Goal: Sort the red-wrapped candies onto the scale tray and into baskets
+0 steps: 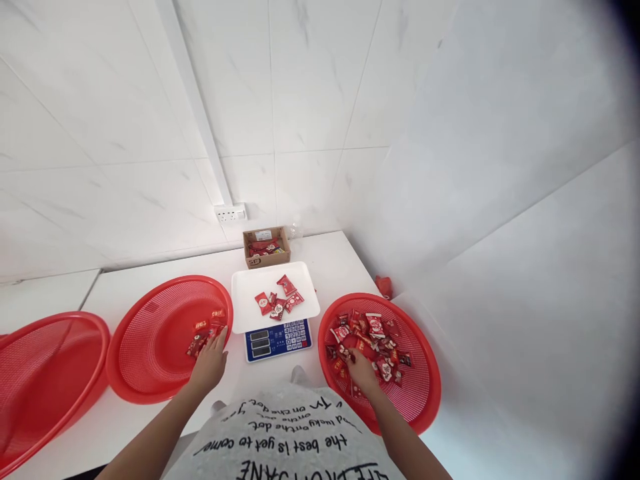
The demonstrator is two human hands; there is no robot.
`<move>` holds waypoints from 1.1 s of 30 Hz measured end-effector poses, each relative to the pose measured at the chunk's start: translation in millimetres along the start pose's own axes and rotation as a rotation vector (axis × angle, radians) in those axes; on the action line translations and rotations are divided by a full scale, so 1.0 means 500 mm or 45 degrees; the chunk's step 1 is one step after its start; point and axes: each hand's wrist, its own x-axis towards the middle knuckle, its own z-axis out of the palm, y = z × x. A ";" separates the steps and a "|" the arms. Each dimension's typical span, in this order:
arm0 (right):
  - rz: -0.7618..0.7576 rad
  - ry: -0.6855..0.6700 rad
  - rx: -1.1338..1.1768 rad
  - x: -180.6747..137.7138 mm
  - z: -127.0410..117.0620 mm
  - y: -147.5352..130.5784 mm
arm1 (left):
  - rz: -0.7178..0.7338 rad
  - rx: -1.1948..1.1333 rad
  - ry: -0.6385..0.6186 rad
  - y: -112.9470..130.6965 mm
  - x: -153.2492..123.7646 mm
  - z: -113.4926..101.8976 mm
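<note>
My left hand [211, 360] reaches over the right rim of the middle red plastic basket [150, 320]. Its fingers are stretched out against a few red wrapped candies [200, 337] lying along that side; the fingertips are partly hidden. My right hand [364, 373] is down in the right red basket [430, 360], which holds many red candy packets [385, 343]. Thumb and fingers pinch a small dark-red candy [345, 353]. Between the baskets stands a digital scale [278, 340] with a white tray [245, 293], and several candy packets [278, 308] lie on it.
Behind the scale stands a small cardboard box [267, 260] with red packets inside. Another red basket [50, 387] sits at the far left. A power socket [231, 213] is on the tiled wall. A white panel [500, 300] rises on the right, with a red object [383, 287] beside the table.
</note>
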 end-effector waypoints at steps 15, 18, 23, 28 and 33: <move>-0.005 0.047 0.069 -0.034 0.049 0.043 | 0.055 0.008 0.001 -0.044 -0.002 0.010; -0.015 0.065 0.062 -0.050 0.047 0.051 | 0.069 0.047 0.017 -0.068 0.014 -0.011; -0.018 0.095 0.063 -0.070 0.027 0.055 | -0.070 0.126 -0.033 -0.141 0.059 -0.076; -0.012 0.117 0.070 -0.086 0.005 0.050 | -0.352 0.174 0.007 -0.225 0.096 -0.155; -0.009 0.141 0.070 -0.097 -0.004 0.048 | -0.903 0.131 0.292 -0.302 -0.045 -0.205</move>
